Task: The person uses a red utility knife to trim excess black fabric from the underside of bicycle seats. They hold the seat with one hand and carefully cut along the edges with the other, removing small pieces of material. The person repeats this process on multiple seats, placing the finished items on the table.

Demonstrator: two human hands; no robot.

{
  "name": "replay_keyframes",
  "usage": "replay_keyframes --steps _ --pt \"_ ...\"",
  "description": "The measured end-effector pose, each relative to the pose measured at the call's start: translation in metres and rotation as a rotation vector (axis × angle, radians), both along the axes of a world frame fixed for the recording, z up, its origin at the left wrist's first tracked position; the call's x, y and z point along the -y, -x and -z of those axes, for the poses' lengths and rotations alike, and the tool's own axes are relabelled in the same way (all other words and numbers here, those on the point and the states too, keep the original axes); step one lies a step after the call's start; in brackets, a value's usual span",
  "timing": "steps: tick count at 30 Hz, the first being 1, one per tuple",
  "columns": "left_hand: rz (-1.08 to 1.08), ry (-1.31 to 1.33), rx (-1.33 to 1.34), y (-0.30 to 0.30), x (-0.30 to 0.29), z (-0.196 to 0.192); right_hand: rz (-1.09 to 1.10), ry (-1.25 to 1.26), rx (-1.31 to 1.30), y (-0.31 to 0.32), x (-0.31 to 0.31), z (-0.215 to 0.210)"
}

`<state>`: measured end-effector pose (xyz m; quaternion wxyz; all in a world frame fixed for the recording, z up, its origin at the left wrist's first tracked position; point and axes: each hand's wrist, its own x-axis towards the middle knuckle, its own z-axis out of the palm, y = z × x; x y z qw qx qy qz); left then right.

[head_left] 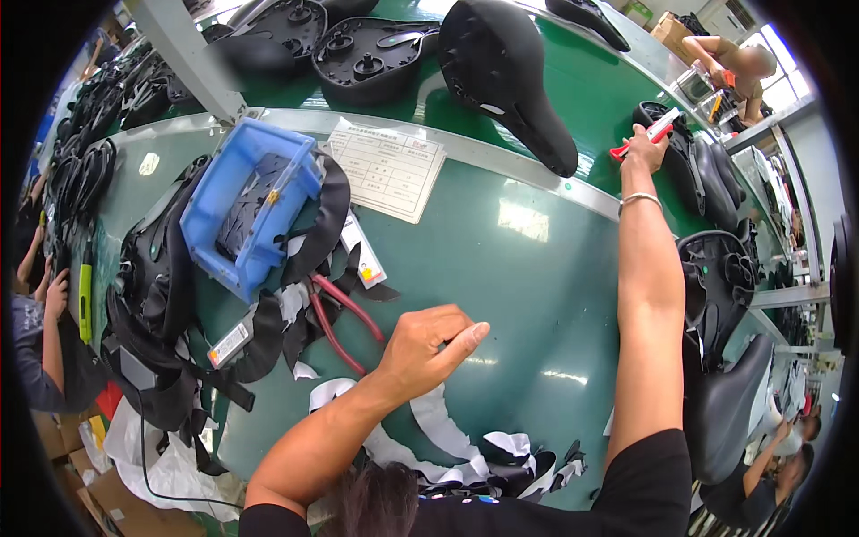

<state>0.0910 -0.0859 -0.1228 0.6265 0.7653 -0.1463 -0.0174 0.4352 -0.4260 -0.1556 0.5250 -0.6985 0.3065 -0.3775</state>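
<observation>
My right hand (641, 154) reaches out at the far right over the green belt, closed around a red-and-white hand tool (662, 124). Black saddle parts (671, 161) lie just beyond that hand. Over the middle of the green table, my left hand (428, 347) is curled with its thumb along the fingers; a small dark spot shows there, but what it holds, if anything, I cannot make out. Beside its wrist are pliers (344, 309) with red handles. Black and white trimmed strips (438, 425) lie below it, close to my body.
A blue bin (206, 237) with black scraps stands at left, near small white boxes (362, 251) and a printed paper sheet (389, 170). Black bicycle saddles (501, 72) sit along the belt; more saddles (729, 421) line the right side. A metal post (183, 58) rises at far left. Other people work at both sides.
</observation>
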Motion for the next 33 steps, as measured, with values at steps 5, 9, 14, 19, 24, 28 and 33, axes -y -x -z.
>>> replay_keyframes --steps 5,9,14,19,24,28,33 --pt "-0.059 -0.07 0.163 0.008 0.012 0.015 -0.173 -0.16 -0.001 -0.019 0.062 -0.007" --pt "-0.062 -0.064 0.184 0.005 0.011 0.013 -0.14 0.033 -0.143 -0.005 0.053 -0.005" --pt "-0.051 -0.029 0.189 0.0 0.013 0.02 -0.191 -0.264 0.124 0.027 0.006 -0.024" --pt "-0.041 0.099 -0.027 0.007 -0.002 0.017 -0.809 -0.452 0.095 0.171 -0.093 -0.092" --pt "0.09 0.805 -0.495 0.003 -0.015 0.001 -0.961 -0.384 0.01 0.338 -0.088 -0.095" --pt "0.065 0.962 -1.122 0.039 -0.024 -0.045 -1.097 0.274 -0.256 0.407 -0.108 -0.089" --pt "-0.073 0.513 -0.638 0.077 -0.042 -0.032 -1.13 0.322 -0.296 0.451 -0.121 -0.091"
